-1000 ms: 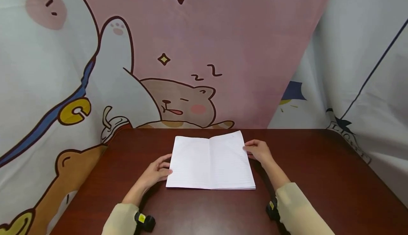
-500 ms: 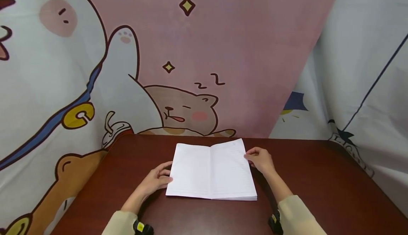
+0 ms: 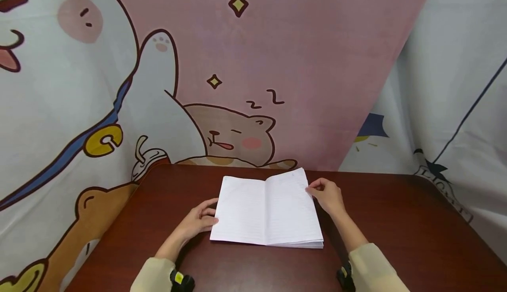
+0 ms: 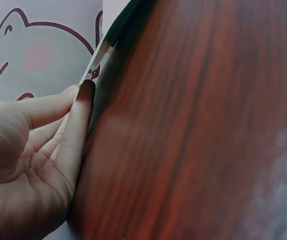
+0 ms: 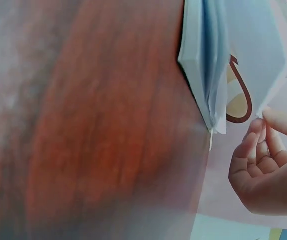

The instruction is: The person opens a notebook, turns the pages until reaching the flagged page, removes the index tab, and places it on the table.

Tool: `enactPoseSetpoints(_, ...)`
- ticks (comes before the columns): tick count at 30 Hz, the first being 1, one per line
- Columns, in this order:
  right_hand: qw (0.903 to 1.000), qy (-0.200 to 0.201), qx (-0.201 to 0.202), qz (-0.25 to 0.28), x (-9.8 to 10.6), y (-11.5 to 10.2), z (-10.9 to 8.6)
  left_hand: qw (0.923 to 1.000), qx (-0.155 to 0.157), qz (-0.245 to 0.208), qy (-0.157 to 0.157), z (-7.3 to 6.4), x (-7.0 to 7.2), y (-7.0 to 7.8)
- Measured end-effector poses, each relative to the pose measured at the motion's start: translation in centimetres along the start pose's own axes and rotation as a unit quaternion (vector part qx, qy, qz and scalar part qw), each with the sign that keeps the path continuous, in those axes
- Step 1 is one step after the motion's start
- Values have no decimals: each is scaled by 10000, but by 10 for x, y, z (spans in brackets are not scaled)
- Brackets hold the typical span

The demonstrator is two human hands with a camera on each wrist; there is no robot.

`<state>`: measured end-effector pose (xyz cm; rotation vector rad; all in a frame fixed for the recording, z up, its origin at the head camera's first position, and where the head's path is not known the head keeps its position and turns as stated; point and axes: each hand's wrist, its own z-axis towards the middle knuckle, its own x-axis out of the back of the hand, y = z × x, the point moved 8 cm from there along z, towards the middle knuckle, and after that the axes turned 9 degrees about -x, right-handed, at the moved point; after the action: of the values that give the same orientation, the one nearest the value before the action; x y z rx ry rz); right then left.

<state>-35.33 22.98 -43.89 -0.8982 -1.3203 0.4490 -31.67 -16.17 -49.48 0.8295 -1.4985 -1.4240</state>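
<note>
Steadying comes first, on the left: the left hand [image 3: 196,220] grasps the notebook [image 3: 242,210] by its left edge, thumb against the other fingers, and a light, even hold there should stop it sliding. The notebook lies spread open between both hands, near the middle of the desk [image 3: 253,269]. At its right, the right hand [image 3: 329,196] pinches the outer edge of the right page [image 3: 292,208], nearer the far corner than the near one. In the right wrist view that page stands apart from the stacked pages [image 5: 192,50], so the step in hand looks like lifting or turning it. Doing it well probably means carrying the edge over in a low, slow arc, without tugging outward, since thin paper could crease or tear at the fold. Whether a single leaf is pinched is hard to tell.

As for surfaces, from the left: the left sleeve [image 3: 152,275] is pale yellowish cloth; the backdrop [image 3: 29,102] is printed with rounded cartoon animals; the desk is glossy red-brown with streaked grain. The notebook's paper is matte white and faintly ruled, its centre marked by a straight fold, and the right page bows gently.
</note>
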Motion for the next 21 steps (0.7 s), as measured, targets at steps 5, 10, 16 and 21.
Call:
enactPoseSetpoints(5,9996,-150,-73,239,-1,-1,0,10000,32,17,17,-1,0,0)
enactPoseSetpoints(10,9980,-290,-186,539,-3,-3,1,10000,48,48,34,-1,0,3)
enactPoseSetpoints(16,9984,-252,-143,493,-2,-4,1,9998,104,127,73,-1,1,3)
enactPoseSetpoints(21,9991,-117,-25,399,1,-6,-1,9999,85,74,36,-1,-2,2)
